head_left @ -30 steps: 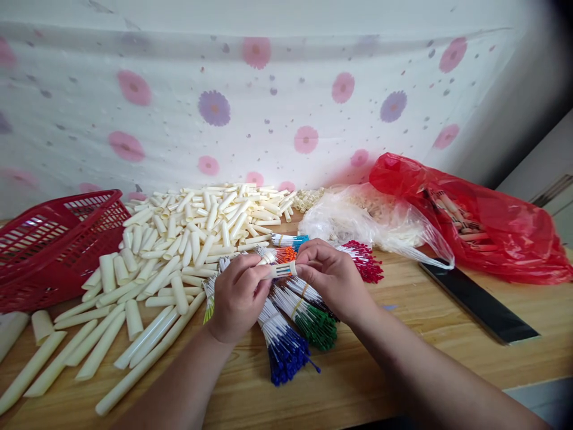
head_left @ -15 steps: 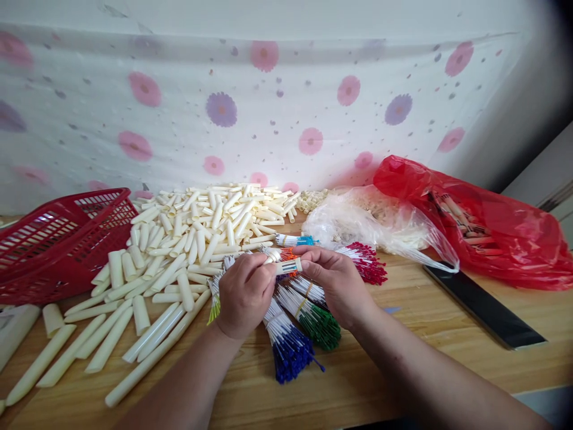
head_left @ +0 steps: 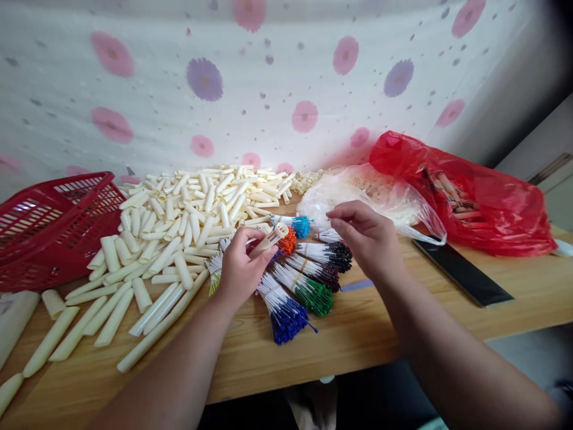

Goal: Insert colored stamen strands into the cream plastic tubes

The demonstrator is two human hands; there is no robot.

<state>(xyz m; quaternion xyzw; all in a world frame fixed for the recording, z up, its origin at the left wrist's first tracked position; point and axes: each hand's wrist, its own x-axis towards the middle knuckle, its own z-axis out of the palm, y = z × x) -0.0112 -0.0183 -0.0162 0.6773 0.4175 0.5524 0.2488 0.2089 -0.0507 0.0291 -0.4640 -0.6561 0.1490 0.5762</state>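
Note:
My left hand [head_left: 244,263] is closed round a cream multicolour pen part [head_left: 272,237], whose slotted end points up and right. My right hand [head_left: 364,239] hangs apart from it, in front of the clear plastic bag [head_left: 331,194]. Its thumb and forefinger are pinched together; anything between them is too small to make out. Below and between the hands lie bundles of thin white pen refills with coloured tips: blue [head_left: 286,319], green [head_left: 316,292], black [head_left: 335,255], orange [head_left: 287,240] and light blue [head_left: 299,226]. My right hand partly covers one bundle.
Many cream pen barrels [head_left: 174,221] are heaped at the left and back. A red basket [head_left: 54,239] stands at far left. On the right are a red plastic bag [head_left: 501,209] with pen parts and a flat black object [head_left: 461,272]. A flowered sheet [head_left: 268,131] hangs behind.
My right hand has let go of the pen part and moved right, towards the clear bag. The left hand keeps the part, now tilted upward. The view has tipped down.

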